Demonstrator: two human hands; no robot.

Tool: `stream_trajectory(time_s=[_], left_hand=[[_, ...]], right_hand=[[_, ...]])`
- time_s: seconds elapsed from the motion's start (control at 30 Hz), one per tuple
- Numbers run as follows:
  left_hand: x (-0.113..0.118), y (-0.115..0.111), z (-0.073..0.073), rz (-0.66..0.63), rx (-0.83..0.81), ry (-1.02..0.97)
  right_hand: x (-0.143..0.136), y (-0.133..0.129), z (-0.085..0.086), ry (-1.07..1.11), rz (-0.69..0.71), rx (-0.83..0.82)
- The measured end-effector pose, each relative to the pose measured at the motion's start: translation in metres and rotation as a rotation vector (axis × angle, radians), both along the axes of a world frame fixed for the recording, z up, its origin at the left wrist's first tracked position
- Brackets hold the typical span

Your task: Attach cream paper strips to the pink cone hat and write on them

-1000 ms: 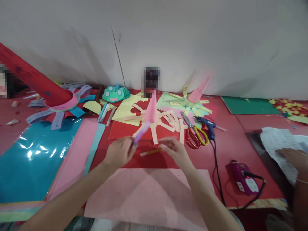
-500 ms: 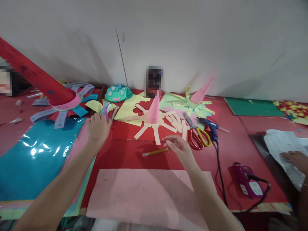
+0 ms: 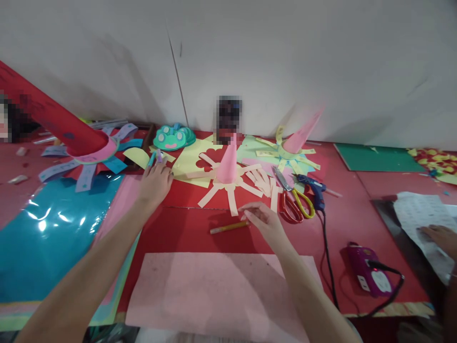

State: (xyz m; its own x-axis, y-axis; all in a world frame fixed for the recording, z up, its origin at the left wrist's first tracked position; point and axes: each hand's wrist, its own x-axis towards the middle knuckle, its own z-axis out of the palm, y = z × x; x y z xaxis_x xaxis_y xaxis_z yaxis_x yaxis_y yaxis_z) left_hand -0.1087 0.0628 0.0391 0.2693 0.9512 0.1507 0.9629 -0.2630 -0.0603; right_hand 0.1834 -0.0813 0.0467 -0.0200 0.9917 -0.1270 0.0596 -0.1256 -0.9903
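My left hand (image 3: pixel 155 185) reaches to the back left, its fingers curled over markers. A teal marker (image 3: pixel 152 159) and a purple marker (image 3: pixel 159 155) stick out past the fingertips; the rest of them is hidden. My right hand (image 3: pixel 263 220) hovers low with loosely bent fingers apart, holding nothing I can see. By its fingertips lies a yellow marker (image 3: pixel 228 227). A pink paper cone (image 3: pixel 227 164) with cream paper strips around its base stands between my hands. Scissors (image 3: pixel 294 200) with red and yellow handles lie right of it, beside loose cream strips (image 3: pixel 260 181).
A blue glue gun (image 3: pixel 314 188) trails a cord toward a purple power box (image 3: pixel 369 271). Pink paper (image 3: pixel 221 290) covers the front edge. A red cone (image 3: pixel 53 114) leans at left; another pink cone (image 3: pixel 302 136) stands behind. Another person's hand (image 3: pixel 441 238) rests on paper at right.
My left hand has shifted slightly right and its fingers now cover more of the markers. My right hand has barely moved. The view has shifted a little.
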Motion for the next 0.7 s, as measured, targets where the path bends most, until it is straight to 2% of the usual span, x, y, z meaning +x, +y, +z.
stream_trajectory(time_s=[0.1, 0.27, 0.5, 0.63, 0.7], left_hand=[[-0.006, 0.005, -0.002, 0.037, 0.010, 0.021], [-0.017, 0.012, -0.009, -0.020, -0.015, 0.004], [-0.026, 0.020, -0.009, 0.074, -0.092, -0.006], [-0.025, 0.020, -0.009, 0.110, -0.070, 0.018], [-0.024, 0.019, -0.010, 0.118, -0.065, 0.020]], right_hand=[[0.001, 0.000, -0.002, 0.021, 0.000, -0.011], [0.003, 0.000, -0.004, 0.023, -0.004, -0.022], [0.002, 0.000, -0.003, 0.005, 0.017, -0.007], [0.006, 0.000, -0.003, -0.059, 0.016, 0.006], [0.010, -0.001, -0.001, -0.170, 0.025, 0.015]])
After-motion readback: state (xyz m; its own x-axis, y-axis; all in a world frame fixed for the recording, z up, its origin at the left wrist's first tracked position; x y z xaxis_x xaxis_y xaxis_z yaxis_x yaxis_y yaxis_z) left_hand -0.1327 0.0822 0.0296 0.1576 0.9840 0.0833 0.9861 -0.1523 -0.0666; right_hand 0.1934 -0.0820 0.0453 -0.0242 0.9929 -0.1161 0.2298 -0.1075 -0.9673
